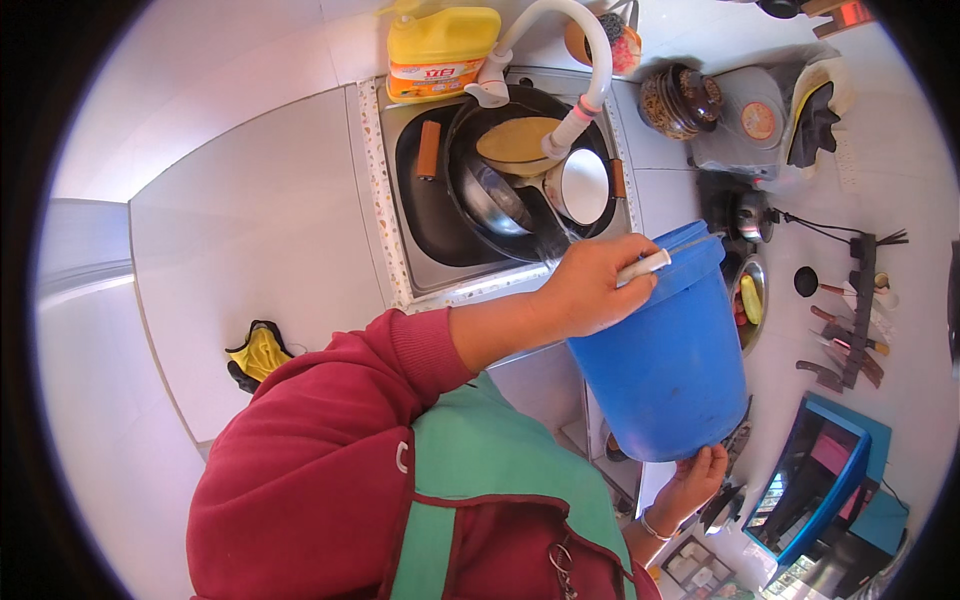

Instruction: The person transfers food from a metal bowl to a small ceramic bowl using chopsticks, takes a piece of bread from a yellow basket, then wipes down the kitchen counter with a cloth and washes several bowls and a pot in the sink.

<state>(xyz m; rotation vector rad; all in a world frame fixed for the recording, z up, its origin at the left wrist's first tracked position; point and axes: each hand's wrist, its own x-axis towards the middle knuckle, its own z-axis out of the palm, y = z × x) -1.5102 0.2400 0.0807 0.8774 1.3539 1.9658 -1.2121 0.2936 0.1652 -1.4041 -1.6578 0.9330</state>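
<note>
A large blue plastic bucket (pixel 660 370) is tilted, its rim turned to the sink. My left hand (pixel 600 285) is closed round the white grip of its handle near the rim. At the bucket's base, my right hand (pixel 690 485) holds it from below with the fingers bent against the bottom edge. In the metal sink (pixel 425 280) sits a dark wok (pixel 462 200) with wooden handles. It holds a yellowish bowl (pixel 520 140), a white bowl (pixel 582 187) and a shiny metal bowl (pixel 490 200). What looks like water shows beside my left hand; its source is hidden.
A white faucet (pixel 597 50) arches over the sink, beside a yellow detergent jug (pixel 440 50). Left on the counter lies a yellow and black cloth item (pixel 262 355). To the right are a lidded brown jar (pixel 680 100), a metal basin of vegetables (pixel 750 300) and a wall knife rack (pixel 858 310).
</note>
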